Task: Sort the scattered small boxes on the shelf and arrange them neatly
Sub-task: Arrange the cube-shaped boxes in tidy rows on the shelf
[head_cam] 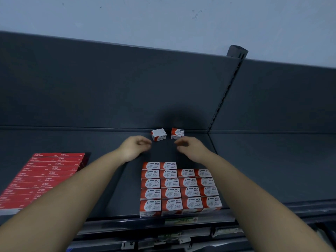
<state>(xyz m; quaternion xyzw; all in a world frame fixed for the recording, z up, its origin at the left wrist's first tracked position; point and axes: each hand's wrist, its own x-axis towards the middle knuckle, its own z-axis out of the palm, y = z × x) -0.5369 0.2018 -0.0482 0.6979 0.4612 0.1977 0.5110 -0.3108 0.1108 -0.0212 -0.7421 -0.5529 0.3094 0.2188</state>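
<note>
Left hand [133, 148] fingers [145, 142] near white box [158, 134], right hand [192, 149] near red box [177, 133]

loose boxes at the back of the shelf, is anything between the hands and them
Nothing visible. The left hand is just short of the left loose box and the right hand just short of the right loose box, with only bare shelf between.

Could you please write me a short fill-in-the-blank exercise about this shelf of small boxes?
1. Behind the grid, ____ loose boxes lie near the back wall.
2. The grid's boxes read "PAPER ____".
3. The left hand and right hand each hold ____.
4. The red stack sits to the ____ of the grid.

Missing words: two; CLIPS; nothing; left.
</note>
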